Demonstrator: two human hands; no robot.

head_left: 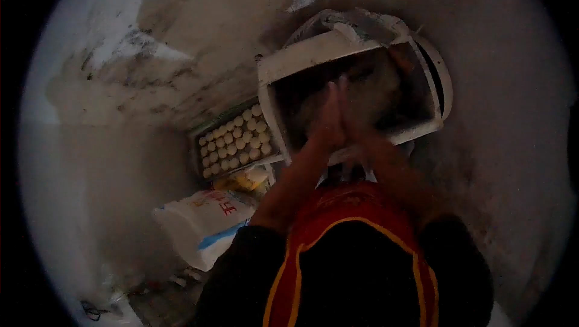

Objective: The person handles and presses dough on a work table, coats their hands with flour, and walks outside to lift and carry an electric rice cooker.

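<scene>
My left hand and my right hand meet palm to palm, fingers stretched forward and pressed together, over a pale rectangular box. Whatever lies between the palms, if anything, is hidden, and motion smears the right hand. Inside the box is a dim greyish-brown mass, too dark to make out. To the left of the box, a shallow tray carries rows of round, pale balls.
A white sack with red lettering and a blue stripe lies at the lower left. Between it and the tray sits a yellow packet. Crumpled clear plastic hangs over the box's far rim. The floor is stained.
</scene>
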